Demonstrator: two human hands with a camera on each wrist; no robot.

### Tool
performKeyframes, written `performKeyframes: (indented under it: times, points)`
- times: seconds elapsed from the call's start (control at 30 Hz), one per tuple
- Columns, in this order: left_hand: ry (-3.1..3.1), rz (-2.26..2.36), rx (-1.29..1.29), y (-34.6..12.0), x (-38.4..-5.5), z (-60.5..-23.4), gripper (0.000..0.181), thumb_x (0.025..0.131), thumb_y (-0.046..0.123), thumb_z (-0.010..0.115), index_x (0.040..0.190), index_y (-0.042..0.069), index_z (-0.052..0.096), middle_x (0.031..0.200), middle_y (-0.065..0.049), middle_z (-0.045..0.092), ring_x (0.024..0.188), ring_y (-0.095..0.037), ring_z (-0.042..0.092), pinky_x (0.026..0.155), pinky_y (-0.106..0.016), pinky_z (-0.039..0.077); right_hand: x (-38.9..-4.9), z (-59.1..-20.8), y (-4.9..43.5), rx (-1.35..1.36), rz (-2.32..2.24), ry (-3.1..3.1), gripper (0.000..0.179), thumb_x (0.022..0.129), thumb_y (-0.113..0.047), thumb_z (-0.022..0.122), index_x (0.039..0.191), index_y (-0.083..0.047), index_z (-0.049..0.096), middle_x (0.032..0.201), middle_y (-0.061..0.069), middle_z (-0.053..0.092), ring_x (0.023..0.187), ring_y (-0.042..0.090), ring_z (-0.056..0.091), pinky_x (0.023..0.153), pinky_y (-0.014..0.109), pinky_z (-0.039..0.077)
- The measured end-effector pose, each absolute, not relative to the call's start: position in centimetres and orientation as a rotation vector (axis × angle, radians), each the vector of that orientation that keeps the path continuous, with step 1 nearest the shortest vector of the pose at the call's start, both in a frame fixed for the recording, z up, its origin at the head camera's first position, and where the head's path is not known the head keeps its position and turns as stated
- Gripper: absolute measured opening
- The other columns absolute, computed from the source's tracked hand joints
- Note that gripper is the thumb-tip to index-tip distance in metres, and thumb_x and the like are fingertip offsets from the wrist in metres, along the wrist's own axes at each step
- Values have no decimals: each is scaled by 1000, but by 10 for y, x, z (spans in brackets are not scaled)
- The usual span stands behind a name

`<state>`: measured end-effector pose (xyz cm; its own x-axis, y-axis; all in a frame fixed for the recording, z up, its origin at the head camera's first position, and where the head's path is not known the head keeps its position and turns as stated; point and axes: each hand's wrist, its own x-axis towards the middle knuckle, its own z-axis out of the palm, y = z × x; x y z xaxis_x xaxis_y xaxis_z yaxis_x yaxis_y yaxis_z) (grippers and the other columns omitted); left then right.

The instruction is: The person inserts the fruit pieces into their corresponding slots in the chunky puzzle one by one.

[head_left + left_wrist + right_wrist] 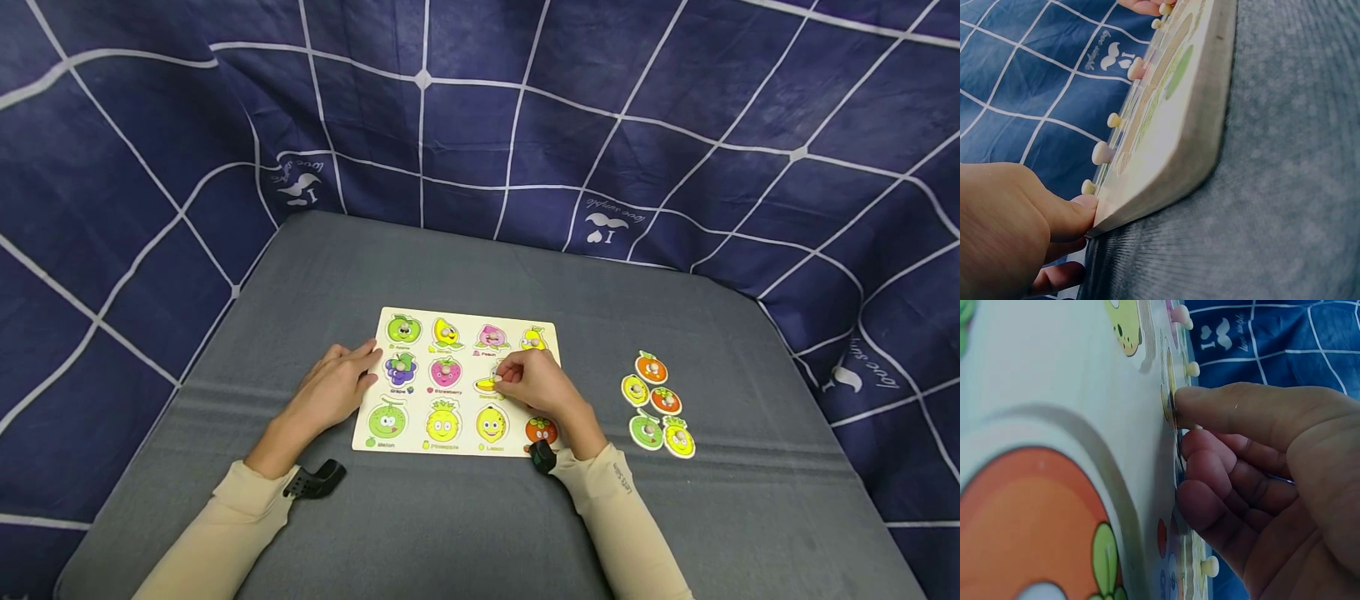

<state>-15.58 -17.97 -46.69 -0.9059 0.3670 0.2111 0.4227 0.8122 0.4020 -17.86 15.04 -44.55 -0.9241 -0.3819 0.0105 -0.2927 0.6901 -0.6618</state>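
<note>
A cream fruit puzzle board point(416, 350) lies flat on the grey cloth. My left hand point(330, 387) rests its fingertips and thumb on the left edge; in the left wrist view the thumb point(1072, 215) touches the board's rim. Over the middle row, my right hand point(536, 383) pinches the knob of the yellow banana piece point(486, 385) at its slot. Whether that piece lies fully flat is hidden by the fingers. Knobbed apple point(403, 329), grape point(401, 369), strawberry point(446, 372) and peach point(492, 337) pieces sit in the board.
Right of the board lie several loose pieces: an orange point(651, 367), a lemon point(634, 391), a tomato point(666, 401), a melon point(646, 431) and a pineapple point(678, 437). The front row shows printed pictures, such as the melon picture point(387, 421). A blue curtain point(480, 125) surrounds the table.
</note>
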Motion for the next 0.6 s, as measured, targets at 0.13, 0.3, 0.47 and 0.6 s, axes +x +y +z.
performKeyframes:
  times: [0.13,0.3,0.47,0.6]
  points:
    - [-2866,-685,-624,-180,-155,-468,40,93,6,67,131,-4,62,140,-23,53,92,-35,52,73,-47,45,-178,-443,152,-547,-1053,2767,9,79,-7,80,79,-7,72,65,-5,60,59,7,54,54,22,45]
    - [-2861,-687,-634,-180,-156,-468,39,93,6,67,131,-4,62,139,-23,53,92,-34,52,73,-47,45,-178,-440,157,-543,-1073,2782,10,79,-10,82,80,-7,73,67,-5,62,61,9,56,56,23,47]
    - [-2855,-688,-643,-180,-156,-468,39,92,5,67,130,-4,62,139,-24,53,91,-34,52,72,-47,45,-181,-436,171,-503,-1081,2836,9,81,-12,81,82,-6,74,70,-4,64,63,9,57,57,24,47]
    - [-2852,-692,-644,-180,-155,-467,39,92,5,67,130,-4,63,139,-24,54,91,-35,52,72,-47,45,-184,-431,181,-453,-1095,2875,10,82,-12,80,85,-4,75,71,-2,65,63,11,57,57,25,47]
